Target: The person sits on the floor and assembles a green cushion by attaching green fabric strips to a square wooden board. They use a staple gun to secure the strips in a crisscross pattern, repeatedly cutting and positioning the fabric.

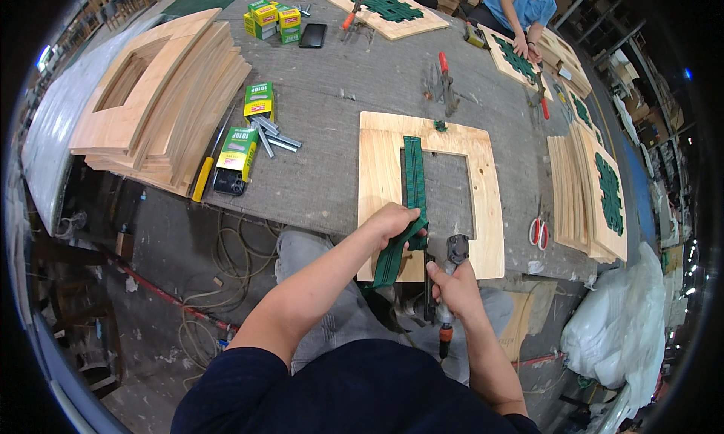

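A pale wooden frame with a rectangular opening lies flat at the table's near edge. Green elastic webbing runs from the frame's far rail down over the opening's left side. My left hand is closed on this webbing near the frame's near rail, and its loose end hangs toward my lap. In my right hand is a pneumatic staple gun, gripped beside the near rail, its hose fitting pointing down toward me. A small dark green scrap sits on the far rail.
Stacked wooden frames stand at left, beside staple boxes and loose staple strips. Pliers lie beyond the frame, red-handled scissors to its right. Webbed frames are stacked at right. A co-worker works across the table.
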Demonstrator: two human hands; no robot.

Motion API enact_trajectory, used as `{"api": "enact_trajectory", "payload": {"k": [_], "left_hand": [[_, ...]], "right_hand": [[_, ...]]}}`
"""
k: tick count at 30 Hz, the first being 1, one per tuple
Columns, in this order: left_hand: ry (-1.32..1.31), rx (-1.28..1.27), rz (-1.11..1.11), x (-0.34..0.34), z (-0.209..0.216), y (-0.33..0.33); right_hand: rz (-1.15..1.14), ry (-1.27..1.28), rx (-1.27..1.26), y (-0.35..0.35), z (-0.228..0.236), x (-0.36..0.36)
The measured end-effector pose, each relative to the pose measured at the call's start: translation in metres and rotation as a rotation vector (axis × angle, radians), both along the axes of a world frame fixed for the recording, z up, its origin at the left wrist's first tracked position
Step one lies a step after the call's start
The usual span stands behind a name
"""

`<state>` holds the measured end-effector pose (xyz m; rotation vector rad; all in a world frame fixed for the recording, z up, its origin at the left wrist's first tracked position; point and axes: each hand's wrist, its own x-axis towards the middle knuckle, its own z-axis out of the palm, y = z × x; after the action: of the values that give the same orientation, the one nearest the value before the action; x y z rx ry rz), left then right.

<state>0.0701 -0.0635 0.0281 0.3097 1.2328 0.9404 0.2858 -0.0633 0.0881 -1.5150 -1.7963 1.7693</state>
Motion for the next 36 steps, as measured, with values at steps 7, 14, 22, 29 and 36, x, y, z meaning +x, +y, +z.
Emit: {"api": "enact_trajectory", "payload": {"k": [7, 14, 22, 29, 36], "left_hand": [[-0.067, -0.001, 0.011, -0.003, -0.005, 0.002], [-0.047, 0.016, -0.014, -0.004, -0.012, 0.001], [-0.021, -0.011, 0.048, 0.0, -0.002, -0.001], [0.237, 0.094, 0.051, 0.011, 0.005, -0.015], [0.687, 0.328, -0.026, 0.061, -0.01, -0.06]], "right_hand": [[0.034, 0.017, -0.037, -0.004, -0.003, -0.006], [0.043, 0.039, -0.037, -0.013, -0.004, -0.013], [-0.106, 0.125, -0.063, 0.012, -0.008, 0.019], [-0.391, 0.298, -0.163, 0.102, -0.023, 0.078], [-0.216, -0.105, 0.099, 0.161, -0.037, 0.111]]}}
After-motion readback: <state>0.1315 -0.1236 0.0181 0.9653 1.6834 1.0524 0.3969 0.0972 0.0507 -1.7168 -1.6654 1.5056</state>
